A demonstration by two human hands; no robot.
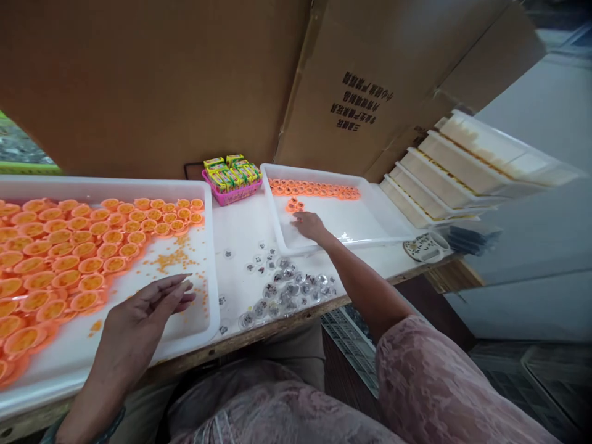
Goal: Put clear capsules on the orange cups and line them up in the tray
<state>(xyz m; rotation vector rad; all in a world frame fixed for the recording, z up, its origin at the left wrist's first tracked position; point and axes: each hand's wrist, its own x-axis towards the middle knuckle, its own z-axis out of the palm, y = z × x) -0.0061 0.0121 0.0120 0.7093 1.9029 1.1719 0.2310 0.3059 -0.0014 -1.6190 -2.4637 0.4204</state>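
My left hand [152,314] hovers over the near right part of the left white tray [211,290], thumb and fingers pressed together. Whatever it might pinch is too small or hidden to make out. Round orange cups [87,265] with yellow-orange contents crowd that tray in rows, and small yellow-orange bits [171,256] are scattered beside them. My right hand [309,226] reaches into the right white tray [282,243], fingertips closed around an orange cup that is mostly hidden, beside a few loose filled cups [294,204]. Filled orange cups with dark printed tops [314,189] line that tray's far side.
Clear round lids [289,290] with dark prints lie heaped between the trays at the table edge. A pink basket [235,194] holds small yellow-green packets. Stacked white trays [435,172] and a roll of tape [425,246] stand at right; cardboard [185,80] walls the back.
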